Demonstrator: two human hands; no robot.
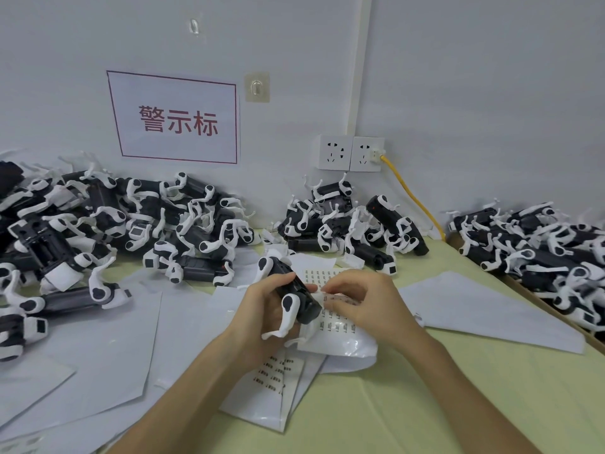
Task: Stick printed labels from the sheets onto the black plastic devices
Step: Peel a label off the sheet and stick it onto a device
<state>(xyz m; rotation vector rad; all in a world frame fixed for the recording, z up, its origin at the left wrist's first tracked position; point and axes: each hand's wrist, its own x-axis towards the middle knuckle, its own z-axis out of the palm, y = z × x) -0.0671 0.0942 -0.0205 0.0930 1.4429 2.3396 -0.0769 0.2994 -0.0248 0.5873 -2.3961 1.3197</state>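
A black device is gripped above the label sheet.
It is held by the left hand; at its 3 o'clock a white label is pinched by the right hand.

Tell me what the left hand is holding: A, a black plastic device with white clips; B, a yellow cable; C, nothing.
A: the left hand grips the black plastic device with white clips, the right hand pinching a white label beside it.

matt black plastic device with smooth white plastic parts, glossy white paper label sheet, matt pale green table cover
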